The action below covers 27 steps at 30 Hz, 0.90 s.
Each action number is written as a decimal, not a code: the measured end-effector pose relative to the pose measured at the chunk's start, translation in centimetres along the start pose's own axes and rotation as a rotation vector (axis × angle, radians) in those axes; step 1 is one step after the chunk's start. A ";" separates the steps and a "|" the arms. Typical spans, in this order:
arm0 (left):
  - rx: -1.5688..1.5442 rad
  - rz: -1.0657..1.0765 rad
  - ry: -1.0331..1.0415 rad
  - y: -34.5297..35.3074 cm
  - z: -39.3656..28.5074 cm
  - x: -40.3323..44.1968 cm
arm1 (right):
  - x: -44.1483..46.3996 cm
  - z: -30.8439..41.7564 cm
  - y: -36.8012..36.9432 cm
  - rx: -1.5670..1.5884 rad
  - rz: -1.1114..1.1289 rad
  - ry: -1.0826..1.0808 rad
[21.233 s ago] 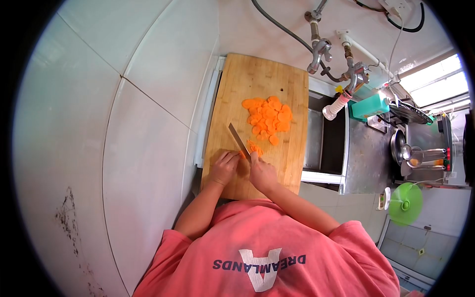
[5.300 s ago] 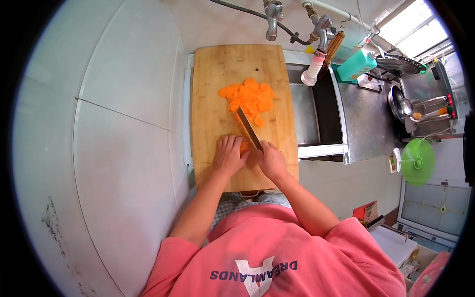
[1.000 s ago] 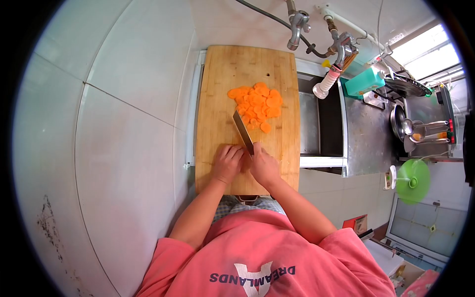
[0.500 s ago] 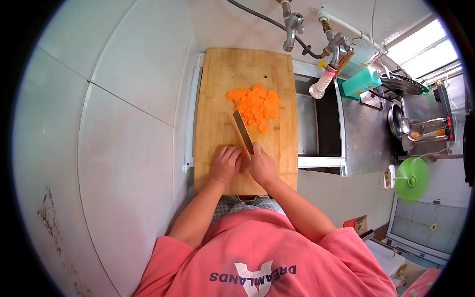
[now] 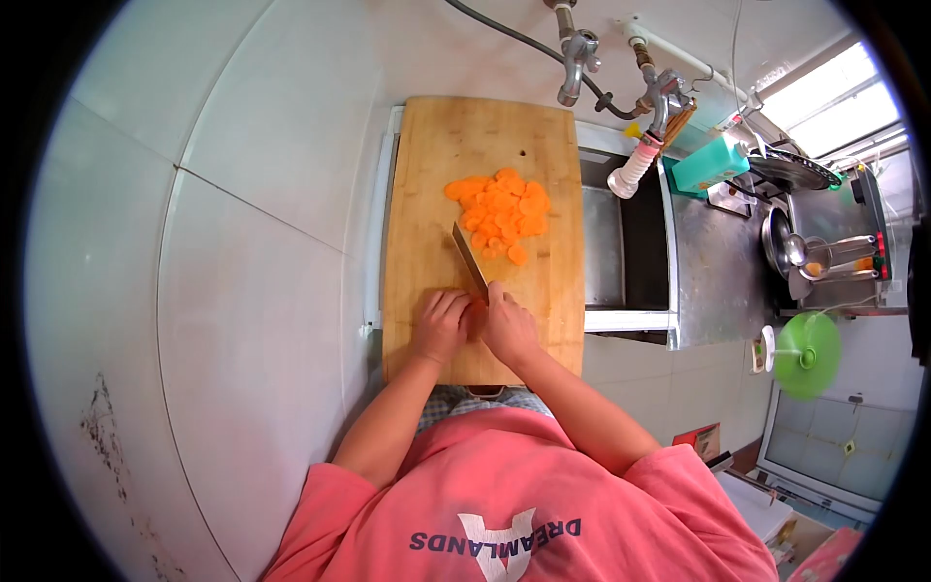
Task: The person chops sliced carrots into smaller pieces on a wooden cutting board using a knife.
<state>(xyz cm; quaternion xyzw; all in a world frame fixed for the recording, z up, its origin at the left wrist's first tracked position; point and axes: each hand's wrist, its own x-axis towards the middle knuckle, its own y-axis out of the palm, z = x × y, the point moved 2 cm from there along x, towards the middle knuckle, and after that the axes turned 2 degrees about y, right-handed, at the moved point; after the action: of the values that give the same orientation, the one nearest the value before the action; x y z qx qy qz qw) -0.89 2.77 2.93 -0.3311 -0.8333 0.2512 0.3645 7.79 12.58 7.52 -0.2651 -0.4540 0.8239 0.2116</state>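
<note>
A wooden cutting board [image 5: 432, 145] lies in front of me, with a heap of thin carrot slices [image 5: 501, 211] on its far half. My right hand [image 5: 510, 326] is closed round the handle of a kitchen knife [image 5: 468, 258]. The blade points away from me and to the left, its tip just short of the slices. Close beside it, my left hand [image 5: 443, 322] rests on the board with curled fingers. A reddish-orange carrot piece [image 5: 475, 308] shows between the two hands, at the left fingertips, mostly hidden by them.
A tiled wall [image 5: 252, 291] runs along the left side. Right of the board is a sink [image 5: 603, 242], with taps [image 5: 579, 63] and a pink-white hose nozzle [image 5: 635, 167] above. Farther right stand a turquoise bottle [image 5: 710, 165], pans [image 5: 776, 238] and a green fan [image 5: 809, 355].
The knife has shifted slightly left and its blade now looks narrower, more upright on edge. Both hands stay close together at nearly the same spot. The heap of slices looks the same.
</note>
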 end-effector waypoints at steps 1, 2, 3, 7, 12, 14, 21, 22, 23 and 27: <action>0.001 0.002 -0.005 0.0 0.0 0.0 | 0.1 0.0 0.3 0.001 -0.014 0.002; 0.001 0.002 -0.011 0.0 0.0 -0.1 | 0.1 -0.2 0.5 0.002 -0.028 0.004; -0.001 0.007 -0.018 0.1 0.0 -0.1 | 0.1 -0.2 0.5 0.000 -0.026 0.003; 0.038 0.025 -0.024 0.3 0.0 -0.1 | -0.1 -0.1 0.4 0.005 -0.018 -0.005; 0.029 0.045 -0.028 0.3 -0.2 0.1 | -0.1 -0.5 0.5 0.066 -0.040 0.036; 0.022 0.051 -0.031 0.2 -0.2 0.4 | 0.2 -0.8 0.2 0.120 -0.090 0.061; 0.031 0.030 -0.024 0.6 0.1 0.1 | 0.1 -0.4 -0.8 0.085 -0.049 0.038; 0.036 0.033 -0.018 0.6 0.2 0.1 | -0.1 0.0 -1.1 0.090 -0.031 0.043; 0.037 0.032 -0.019 0.6 0.2 0.0 | -0.2 0.2 -1.2 0.094 -0.013 0.049; 0.039 0.034 -0.014 0.6 0.3 -0.1 | -0.1 0.6 -1.0 0.076 0.026 0.064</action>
<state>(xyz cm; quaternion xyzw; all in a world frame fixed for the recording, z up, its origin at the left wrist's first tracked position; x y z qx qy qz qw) -0.86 3.06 2.32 -0.3363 -0.8250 0.2761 0.3607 7.62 12.67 8.71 -0.2891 -0.4117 0.8344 0.2252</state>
